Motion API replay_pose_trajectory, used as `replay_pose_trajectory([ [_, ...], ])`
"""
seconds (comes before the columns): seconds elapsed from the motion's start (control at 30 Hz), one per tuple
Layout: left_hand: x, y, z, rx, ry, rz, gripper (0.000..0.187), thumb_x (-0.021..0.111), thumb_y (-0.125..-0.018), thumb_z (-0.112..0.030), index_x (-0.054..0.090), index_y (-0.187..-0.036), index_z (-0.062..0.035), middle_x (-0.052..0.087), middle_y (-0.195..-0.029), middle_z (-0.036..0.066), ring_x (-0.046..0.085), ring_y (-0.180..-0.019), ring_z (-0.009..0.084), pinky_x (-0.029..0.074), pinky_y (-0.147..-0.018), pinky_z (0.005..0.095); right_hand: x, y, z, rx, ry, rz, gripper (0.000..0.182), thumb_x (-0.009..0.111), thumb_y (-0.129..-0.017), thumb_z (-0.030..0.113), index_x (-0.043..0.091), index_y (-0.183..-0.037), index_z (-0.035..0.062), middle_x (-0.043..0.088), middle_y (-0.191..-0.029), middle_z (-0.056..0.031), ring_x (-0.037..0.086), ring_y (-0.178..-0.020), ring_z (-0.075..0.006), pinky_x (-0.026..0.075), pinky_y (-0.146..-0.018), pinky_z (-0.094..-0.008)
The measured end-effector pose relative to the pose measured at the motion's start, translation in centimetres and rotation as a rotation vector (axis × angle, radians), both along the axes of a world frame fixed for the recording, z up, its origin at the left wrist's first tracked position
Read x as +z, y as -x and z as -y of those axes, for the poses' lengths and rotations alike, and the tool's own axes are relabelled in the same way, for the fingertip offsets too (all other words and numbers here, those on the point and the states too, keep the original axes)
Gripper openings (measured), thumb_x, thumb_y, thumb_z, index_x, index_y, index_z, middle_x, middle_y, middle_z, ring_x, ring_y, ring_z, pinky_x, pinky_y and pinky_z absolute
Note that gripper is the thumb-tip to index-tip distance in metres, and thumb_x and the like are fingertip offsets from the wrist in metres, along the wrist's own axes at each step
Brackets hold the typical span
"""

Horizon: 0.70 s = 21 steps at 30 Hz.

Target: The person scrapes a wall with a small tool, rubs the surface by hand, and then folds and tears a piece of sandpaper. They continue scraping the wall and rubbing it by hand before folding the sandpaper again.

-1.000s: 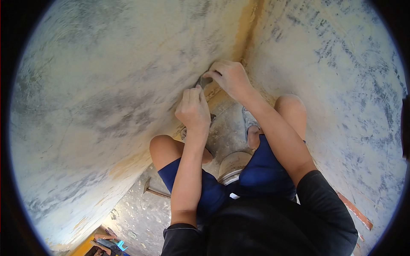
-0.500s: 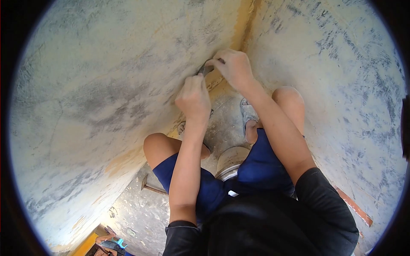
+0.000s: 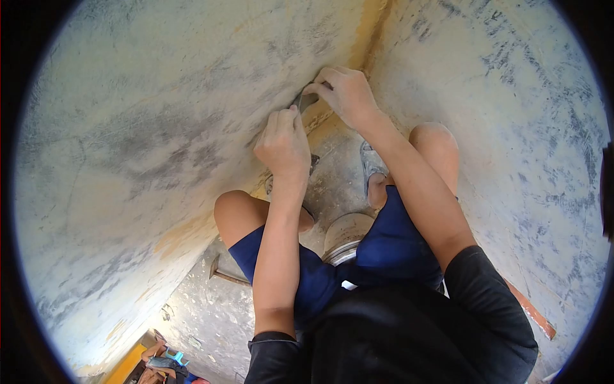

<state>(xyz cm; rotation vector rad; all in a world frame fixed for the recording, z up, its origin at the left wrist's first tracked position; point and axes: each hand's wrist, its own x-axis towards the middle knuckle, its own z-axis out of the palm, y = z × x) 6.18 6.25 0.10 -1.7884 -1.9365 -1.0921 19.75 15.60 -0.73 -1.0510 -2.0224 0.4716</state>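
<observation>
A small dark grey, curved sheet that looks like sandpaper (image 3: 308, 100) spans the gap between my two hands, close to the left wall. My left hand (image 3: 283, 141) pinches its lower end, with the knuckles near the wall. Its other end is in the fingers of my right hand (image 3: 348, 96), close to the corner where the two walls meet. The left wall (image 3: 173, 147) is pale, with dark smudges and yellowish patches. My fingers partly hide the sheet, and its face against the wall does not show.
A pale bucket (image 3: 348, 232) stands between my legs. On the floor (image 3: 217, 320) lies a long-handled tool (image 3: 220, 274), partly behind my leg. A reddish strip (image 3: 532, 312) lies along the right wall (image 3: 531, 153). Another person (image 3: 160, 368) is at the lower left.
Both hands have shifted slightly up and left along the wall, with the sheet still between them. The view has tilted a little.
</observation>
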Motion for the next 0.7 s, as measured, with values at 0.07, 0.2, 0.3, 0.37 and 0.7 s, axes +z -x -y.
replay_pose_trajectory([
  [0.07, 0.1, 0.8, 1.1, 0.031, 0.043, 0.025, 0.013, 0.075, -0.083, -0.010, 0.063, -0.078, -0.0103, 0.064, -0.075, 0.006, 0.064, -0.063, 0.0285, 0.049, -0.054, 0.0372, 0.2, 0.8, 0.8, 0.019, -0.012, 0.006, 0.015, 0.073, -0.083, 0.019, 0.072, -0.082, 0.0044, 0.066, -0.078, -0.0130, 0.065, -0.072, -0.0319, 0.053, -0.067, -0.0382],
  [0.2, -0.2, 0.0, 0.1, 0.023, 0.012, 0.042, 0.010, 0.075, -0.083, -0.011, 0.066, -0.080, -0.0109, 0.066, -0.077, 0.007, 0.065, -0.064, 0.0295, 0.050, -0.054, 0.0375, -0.2, 0.3, 0.7, -0.029, -0.049, 0.011, 0.015, 0.074, -0.083, 0.019, 0.072, -0.082, 0.0041, 0.066, -0.077, -0.0125, 0.065, -0.072, -0.0319, 0.053, -0.067, -0.0381],
  [0.3, -0.1, -1.0, -0.8, -0.021, 0.052, -0.020, 0.010, 0.076, -0.083, -0.011, 0.066, -0.080, -0.0107, 0.066, -0.077, 0.006, 0.064, -0.063, 0.0289, 0.050, -0.055, 0.0373, 0.1, -0.7, 0.4, -0.121, 0.056, 0.037, 0.015, 0.074, -0.083, 0.019, 0.071, -0.081, 0.0041, 0.066, -0.078, -0.0125, 0.065, -0.072, -0.0321, 0.053, -0.066, -0.0396],
  [0.37, -0.3, -0.3, -0.1, -0.004, 0.033, -0.020, 0.012, 0.075, -0.082, -0.010, 0.064, -0.078, -0.0106, 0.064, -0.075, 0.006, 0.063, -0.061, 0.0275, 0.049, -0.053, 0.0367, -0.8, -0.1, 0.2, -0.056, 0.013, 0.013, 0.015, 0.075, -0.083, 0.019, 0.071, -0.081, 0.0044, 0.066, -0.079, -0.0125, 0.065, -0.071, -0.0320, 0.053, -0.065, -0.0398],
  [0.7, -0.7, -0.9, -0.8, -0.056, -0.001, -0.063, 0.015, 0.075, -0.082, -0.009, 0.061, -0.074, -0.0112, 0.061, -0.071, 0.005, 0.061, -0.058, 0.0261, 0.047, -0.052, 0.0357, -1.3, -0.6, 0.2, -0.085, -0.050, 0.029, 0.017, 0.076, -0.082, 0.018, 0.067, -0.079, 0.0041, 0.065, -0.079, -0.0116, 0.065, -0.071, -0.0317, 0.053, -0.063, -0.0395],
])
